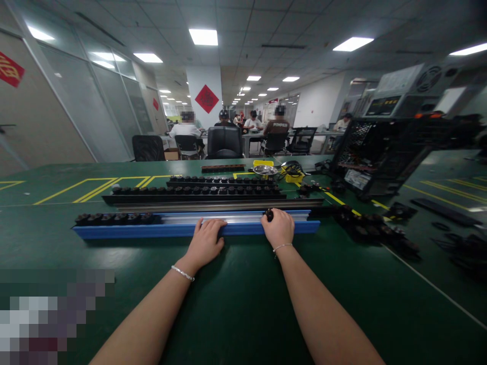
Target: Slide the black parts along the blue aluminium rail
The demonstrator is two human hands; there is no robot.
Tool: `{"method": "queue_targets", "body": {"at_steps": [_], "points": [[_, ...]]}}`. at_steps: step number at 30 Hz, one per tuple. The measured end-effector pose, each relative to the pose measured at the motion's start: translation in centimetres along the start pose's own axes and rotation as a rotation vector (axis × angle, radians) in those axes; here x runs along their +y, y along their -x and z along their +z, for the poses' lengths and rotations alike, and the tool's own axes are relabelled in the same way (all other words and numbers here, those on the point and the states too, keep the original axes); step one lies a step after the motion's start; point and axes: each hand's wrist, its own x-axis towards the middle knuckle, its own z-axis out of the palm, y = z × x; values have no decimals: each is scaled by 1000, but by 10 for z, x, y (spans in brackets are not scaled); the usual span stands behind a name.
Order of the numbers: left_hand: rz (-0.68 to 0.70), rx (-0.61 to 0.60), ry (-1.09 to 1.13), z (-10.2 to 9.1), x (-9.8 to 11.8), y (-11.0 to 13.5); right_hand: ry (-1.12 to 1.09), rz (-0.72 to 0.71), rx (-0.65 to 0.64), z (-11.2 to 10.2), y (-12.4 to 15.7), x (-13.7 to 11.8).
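Long blue rail (243,229), silver channel, black parts (117,219) lining left end, lay on green table (236,314), open room before near edge. Left hand (206,238) rested on it, fingers loosely spread; right hand (279,228) pinched black piece (269,215).

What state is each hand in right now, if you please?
Left hand: rests over the blue rail; whether it grips cannot be told.
Right hand: closed, holding a small black part at the rail.
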Motion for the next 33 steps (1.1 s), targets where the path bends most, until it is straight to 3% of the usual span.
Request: {"method": "queue_targets", "body": {"at_steps": [33], "points": [[4, -4, -1, 0, -1, 0, 30, 80, 65, -2, -5, 15]]}}
